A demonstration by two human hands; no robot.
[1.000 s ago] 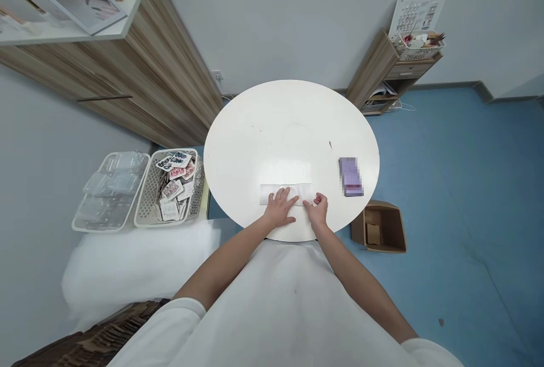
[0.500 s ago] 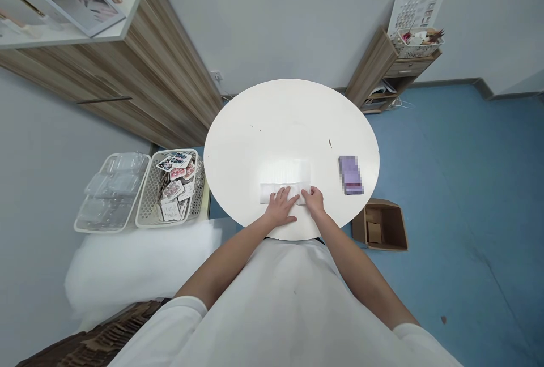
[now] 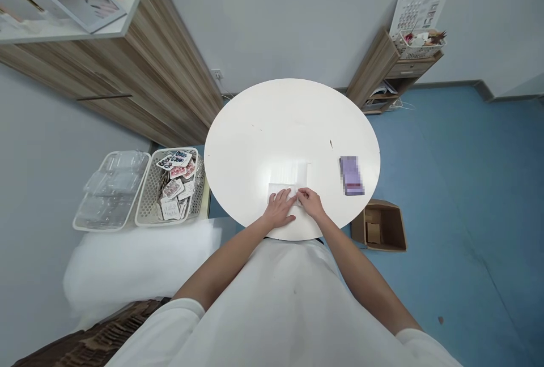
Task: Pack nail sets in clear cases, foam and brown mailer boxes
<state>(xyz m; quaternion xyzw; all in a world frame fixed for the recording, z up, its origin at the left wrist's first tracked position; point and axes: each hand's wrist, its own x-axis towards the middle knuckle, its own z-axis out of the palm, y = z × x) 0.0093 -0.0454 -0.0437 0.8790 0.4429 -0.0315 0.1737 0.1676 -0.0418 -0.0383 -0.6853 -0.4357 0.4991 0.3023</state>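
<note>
A thin white translucent sheet (image 3: 284,174) lies near the front edge of the round white table (image 3: 289,112), its near part folded into a strip. Flat on that folded strip rests my left hand (image 3: 279,208), fingers spread. My right hand (image 3: 310,201) pinches the right end of the strip, thumb and fingers together beside the left thumb. A purple pixelated item (image 3: 351,175) lies on the table to the right of my hands.
Left of the table stand a white basket of printed cards (image 3: 142,208), a tray of clear plastic boxes (image 3: 79,221) and a white foam-like roll (image 3: 140,262). An open cardboard box (image 3: 399,225) is on the floor at right; cabinets stand behind.
My right hand has moved left, bringing the right end of the strip inward, so the strip looks shorter. My left hand has barely moved.
</note>
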